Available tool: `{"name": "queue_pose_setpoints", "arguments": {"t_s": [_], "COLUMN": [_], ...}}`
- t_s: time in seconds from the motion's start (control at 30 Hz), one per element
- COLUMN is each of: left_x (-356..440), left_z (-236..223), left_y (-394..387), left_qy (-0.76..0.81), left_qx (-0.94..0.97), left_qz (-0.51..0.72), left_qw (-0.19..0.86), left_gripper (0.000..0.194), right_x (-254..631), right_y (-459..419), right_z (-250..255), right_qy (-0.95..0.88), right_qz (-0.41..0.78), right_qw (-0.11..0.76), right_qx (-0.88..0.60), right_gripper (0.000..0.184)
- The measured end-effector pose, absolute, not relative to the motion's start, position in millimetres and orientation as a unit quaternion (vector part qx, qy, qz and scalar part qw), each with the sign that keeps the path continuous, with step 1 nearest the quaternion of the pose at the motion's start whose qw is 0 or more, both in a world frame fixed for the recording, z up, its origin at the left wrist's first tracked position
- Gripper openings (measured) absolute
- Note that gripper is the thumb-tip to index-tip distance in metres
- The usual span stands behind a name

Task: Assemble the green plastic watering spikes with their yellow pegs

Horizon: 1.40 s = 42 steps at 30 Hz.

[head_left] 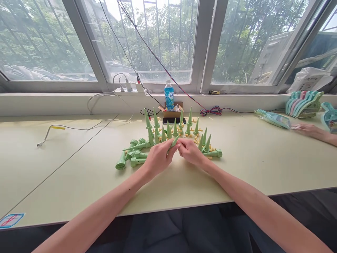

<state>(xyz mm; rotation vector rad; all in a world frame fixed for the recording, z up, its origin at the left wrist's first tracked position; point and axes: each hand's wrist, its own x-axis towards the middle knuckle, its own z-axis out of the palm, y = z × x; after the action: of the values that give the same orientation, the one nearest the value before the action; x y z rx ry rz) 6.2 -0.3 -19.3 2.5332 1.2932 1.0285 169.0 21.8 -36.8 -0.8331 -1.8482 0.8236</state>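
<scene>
My left hand [159, 156] is wrapped round a green plastic watering spike [174, 141], its pointed tip showing above the fingers. Against it, fingertips nearly touching, my right hand [191, 151] is closed in a pinch; whatever it grips is hidden. Behind both hands, several green spikes [190, 116] stand upright with points up. More spikes [121, 163] lie on their sides to the left, and one spike [215, 153] lies by my right wrist. Small yellow plastic valves [197, 139] are scattered among the standing spikes.
A blue-liquid bottle [169, 96] stands by a small cardboard box [172, 114], with a dark phone [168, 121] before it. Cables [210, 111] run along the sill. At right, another person's hand [306, 129] touches packaged hangers [273, 119] near stacked hangers [302, 104].
</scene>
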Motion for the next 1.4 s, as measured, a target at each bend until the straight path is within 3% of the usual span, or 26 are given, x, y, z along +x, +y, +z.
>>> {"name": "queue_pose_setpoints", "arguments": {"t_s": [0.33,0.57,0.7,0.8,0.93,1.03,1.13,1.3,1.4], "left_x": [10,10,10,12,11,10,9,11,11], "left_z": [-26,-24,-23,-22,-14,-10,-13,-25,-26], "left_y": [3,-1,-1,-1,-1,-1,0,3,3], "left_qy": [0.455,0.419,0.429,0.443,0.443,0.408,0.416,0.416,0.405], "left_qx": [0.77,0.83,0.83,0.809,0.733,0.697,0.707,0.783,0.805], "left_qz": [0.404,0.363,0.351,0.363,0.356,0.334,0.357,0.398,0.394], "left_qw": [0.192,0.063,0.061,0.135,0.373,0.485,0.446,0.234,0.183], "left_gripper": [0.037,0.032,0.031,0.034,0.042,0.045,0.041,0.04,0.038], "right_x": [162,165,164,164,166,167,166,166,166], "right_y": [24,20,21,22,18,14,14,22,23], "right_z": [-39,-34,-37,-41,-40,-38,-39,-44,-45], "right_qy": [-0.663,-0.613,-0.617,-0.658,-0.753,-0.781,-0.78,-0.758,-0.755], "right_qz": [0.529,0.599,0.585,0.518,0.322,0.261,0.26,0.296,0.313], "right_qw": [0.449,0.429,0.424,0.438,0.468,0.469,0.467,0.462,0.452], "right_qx": [-0.282,-0.285,-0.31,-0.328,-0.331,-0.321,-0.327,-0.352,-0.358], "right_gripper": [0.039,0.038,0.039,0.042,0.043,0.042,0.041,0.042,0.043]}}
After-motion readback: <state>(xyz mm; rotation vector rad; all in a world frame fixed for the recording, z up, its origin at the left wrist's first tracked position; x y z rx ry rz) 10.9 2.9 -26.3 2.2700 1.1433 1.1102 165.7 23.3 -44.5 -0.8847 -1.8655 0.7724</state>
